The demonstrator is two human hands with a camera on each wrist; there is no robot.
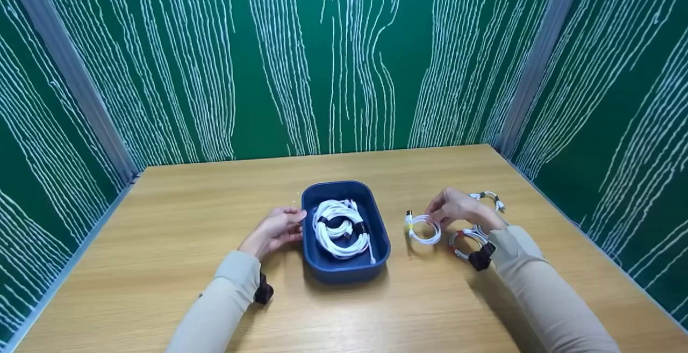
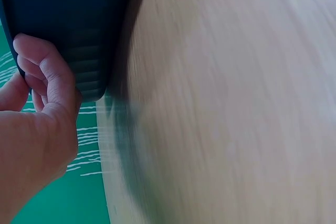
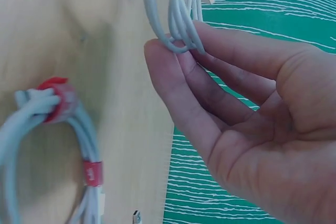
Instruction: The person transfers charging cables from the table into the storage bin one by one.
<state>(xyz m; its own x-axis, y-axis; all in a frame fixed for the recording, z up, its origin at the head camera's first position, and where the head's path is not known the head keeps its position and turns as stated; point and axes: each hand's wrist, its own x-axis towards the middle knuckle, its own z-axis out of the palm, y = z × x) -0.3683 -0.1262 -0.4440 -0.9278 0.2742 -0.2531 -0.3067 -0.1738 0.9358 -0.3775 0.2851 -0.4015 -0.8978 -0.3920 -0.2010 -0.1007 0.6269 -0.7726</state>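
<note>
White cable coil [image 1: 424,230] — right hand [image 1: 454,209] pinch.

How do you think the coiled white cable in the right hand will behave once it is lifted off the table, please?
The coiled white cable looks thin, so probably light. Its loops hang loosely over the right hand's fingertips, so it may sag and swing. A yellow tie appears to band it, so it likely stays coiled.

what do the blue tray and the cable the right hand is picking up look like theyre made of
Blue tray: probably matte plastic, with a dull even surface, rounded moulded corners and a ribbed wall in the left wrist view. Coiled cable pinched by the right hand: smooth white plastic or rubber sheath, slightly glossy, bending easily.
</note>
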